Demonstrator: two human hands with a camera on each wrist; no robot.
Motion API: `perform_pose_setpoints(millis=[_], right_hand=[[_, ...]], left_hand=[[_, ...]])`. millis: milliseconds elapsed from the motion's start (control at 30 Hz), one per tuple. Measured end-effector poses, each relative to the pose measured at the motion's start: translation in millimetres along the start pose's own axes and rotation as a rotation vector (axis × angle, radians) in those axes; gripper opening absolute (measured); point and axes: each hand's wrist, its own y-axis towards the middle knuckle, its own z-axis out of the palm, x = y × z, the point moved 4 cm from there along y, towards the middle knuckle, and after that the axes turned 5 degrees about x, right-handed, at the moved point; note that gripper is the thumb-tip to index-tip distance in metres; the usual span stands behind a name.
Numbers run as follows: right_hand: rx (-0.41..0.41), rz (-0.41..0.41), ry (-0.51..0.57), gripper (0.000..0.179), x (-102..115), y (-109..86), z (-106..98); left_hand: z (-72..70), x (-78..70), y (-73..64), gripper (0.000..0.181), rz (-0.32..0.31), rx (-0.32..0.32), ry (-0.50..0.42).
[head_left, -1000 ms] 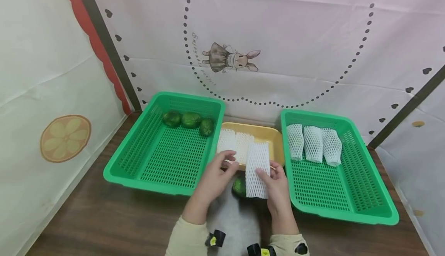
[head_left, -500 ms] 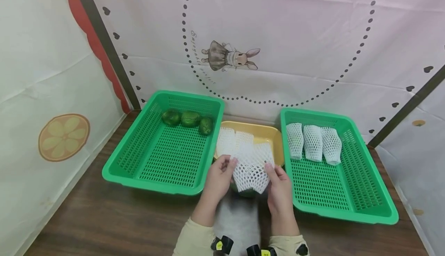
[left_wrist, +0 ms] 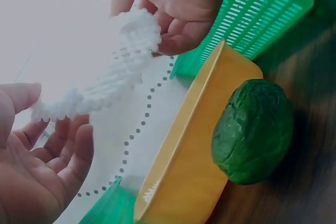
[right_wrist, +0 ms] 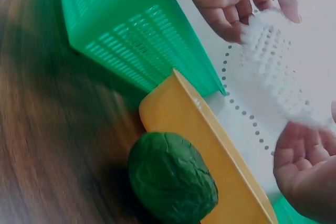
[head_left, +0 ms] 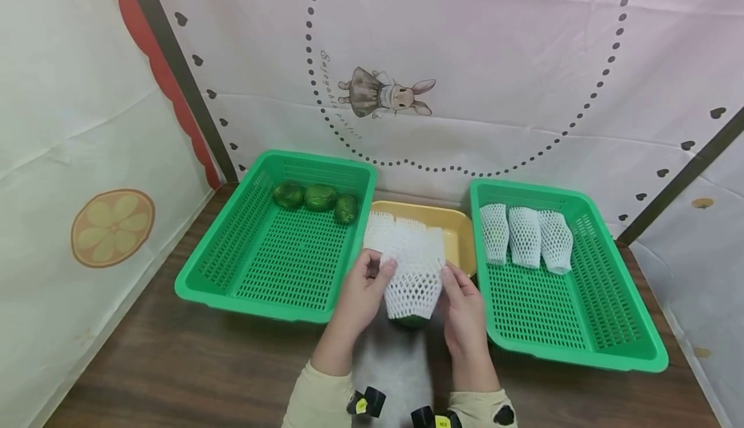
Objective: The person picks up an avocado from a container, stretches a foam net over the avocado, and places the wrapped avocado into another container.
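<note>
A white foam net sleeve [head_left: 414, 289] is stretched between both hands, its mesh spread wide at the near end. My left hand [head_left: 361, 289] pinches its left edge between thumb and fingers, and my right hand [head_left: 464, 299] pinches the right edge. Below it a dark green, wrinkled oval fruit [head_left: 411, 322] shows only its near end in the head view. Both wrist views show this fruit whole, lying on the wooden table in front of the yellow tray [left_wrist: 202, 145], with the sleeve [right_wrist: 273, 72] held up apart from it.
More flat foam sleeves [head_left: 379, 229] lie in the yellow tray. The left green basket [head_left: 273, 273] holds several green fruits [head_left: 320, 197]. In the right green basket [head_left: 535, 312] lie three sleeved fruits [head_left: 525, 237]. A grey cloth strip [head_left: 395, 363] runs toward the front.
The sleeve, earlier flat in my right hand alone, is now held by both hands and spread open. My left hand has come to its edge, and the sleeve has shifted left over the fruit.
</note>
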Motion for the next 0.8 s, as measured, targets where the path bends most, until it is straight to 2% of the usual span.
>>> perform_pose_setpoints(millis=[133, 233, 367, 467, 667, 800], right_hand=[[0.087, 0.007, -0.084, 0.034, -2, 2.0, -2], [0.115, 0.040, -0.208, 0.031, -6, 4.8, -4], [0.161, 0.063, -0.436, 0.031, -15, 6.8, -6], [0.201, 0.056, -0.559, 0.035, -22, 6.9, -8], [0.262, 0.017, -0.763, 0.048, -34, 5.9, -9], [0.256, 0.029, -0.906, 0.054, -42, 5.9, -9]], left_hand=[[-3.3, -2.4, 0.2, 0.021, -0.015, 0.026, -0.103], [-6.0, -3.3, 0.0, 0.023, -0.042, 0.056, -0.165], [-9.4, 0.7, -0.8, 0.029, -0.088, 0.066, -0.093], [-12.0, 4.2, -0.8, 0.033, -0.102, 0.047, -0.029], [-15.6, 2.5, -2.5, 0.042, -0.068, 0.021, -0.062], [-14.1, 2.5, -4.2, 0.047, -0.087, 0.059, -0.054]])
